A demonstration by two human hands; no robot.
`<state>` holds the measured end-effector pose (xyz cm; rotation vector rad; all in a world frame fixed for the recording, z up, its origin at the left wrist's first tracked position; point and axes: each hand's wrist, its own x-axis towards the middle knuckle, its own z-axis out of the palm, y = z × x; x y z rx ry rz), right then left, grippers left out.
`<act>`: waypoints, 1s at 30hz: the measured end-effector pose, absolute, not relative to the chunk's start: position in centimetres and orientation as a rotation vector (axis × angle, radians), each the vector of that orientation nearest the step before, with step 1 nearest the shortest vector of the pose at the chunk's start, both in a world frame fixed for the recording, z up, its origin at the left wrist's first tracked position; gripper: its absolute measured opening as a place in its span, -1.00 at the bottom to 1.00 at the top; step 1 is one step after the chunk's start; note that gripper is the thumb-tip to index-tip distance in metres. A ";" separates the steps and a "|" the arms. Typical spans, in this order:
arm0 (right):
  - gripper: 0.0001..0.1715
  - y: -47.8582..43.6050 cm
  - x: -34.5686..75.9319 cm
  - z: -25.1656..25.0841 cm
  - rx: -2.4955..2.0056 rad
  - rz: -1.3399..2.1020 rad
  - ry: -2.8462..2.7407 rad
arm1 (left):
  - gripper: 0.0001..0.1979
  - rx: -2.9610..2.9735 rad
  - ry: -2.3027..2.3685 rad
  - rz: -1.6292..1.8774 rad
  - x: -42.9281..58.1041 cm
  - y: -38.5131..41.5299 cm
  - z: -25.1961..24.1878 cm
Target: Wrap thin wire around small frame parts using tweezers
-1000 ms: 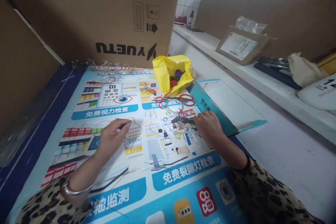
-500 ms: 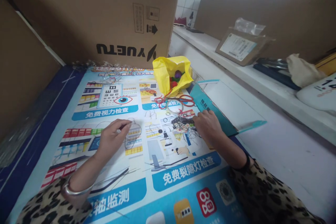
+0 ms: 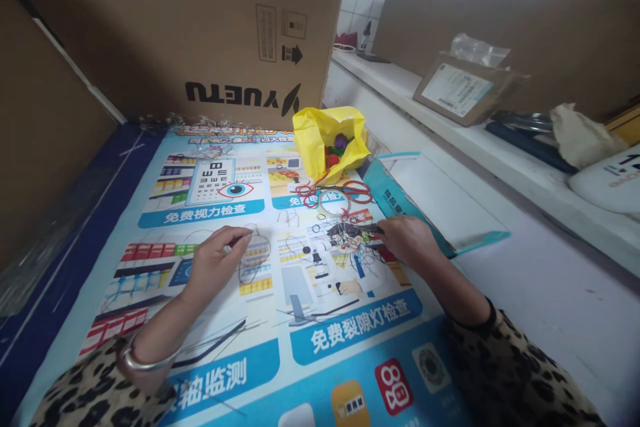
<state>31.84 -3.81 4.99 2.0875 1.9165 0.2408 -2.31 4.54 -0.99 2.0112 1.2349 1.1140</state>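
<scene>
My left hand (image 3: 220, 263) is closed in a pinch over the printed poster sheet. A thin wire loop (image 3: 255, 267) hangs from its fingertips and lies against the sheet. To the right, my right hand (image 3: 413, 243) is closed with its fingertips on a slim dark tool (image 3: 370, 229); the grip hides most of it, so its kind is unclear. That tool points left over a tangle of thin dark wires (image 3: 350, 233). Just beyond the tangle lie a clear ring-shaped roll (image 3: 334, 202) and red-handled scissors (image 3: 357, 192).
A yellow bag (image 3: 310, 147) with coloured yarn stands behind the scissors, red cord trailing out. A teal-edged box (image 3: 400, 203) lies to the right. Large cardboard boxes (image 3: 225, 27) wall the back and left. Wire scraps (image 3: 215, 137) gather at the back edge.
My right hand has shifted a little to the right, away from the wire tangle, and more of the dark tool shows. My left hand stays in place with the wire loop.
</scene>
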 end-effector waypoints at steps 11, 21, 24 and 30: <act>-0.59 -3.3 27.6 6.7 2.028 -0.057 2.171 | -0.81 2.147 1.071 1.178 -1.5 3.5 1.6; -0.65 0.0 20.1 7.7 1.828 -0.076 2.361 | -0.74 2.740 0.842 0.920 -1.6 3.1 3.7; -0.70 0.9 19.6 7.3 1.868 -0.187 2.445 | -0.79 2.698 0.951 0.929 -1.9 3.5 3.2; -0.62 2.4 18.2 5.4 2.342 -1.117 2.546 | -0.82 2.110 1.162 1.100 -2.4 4.3 2.7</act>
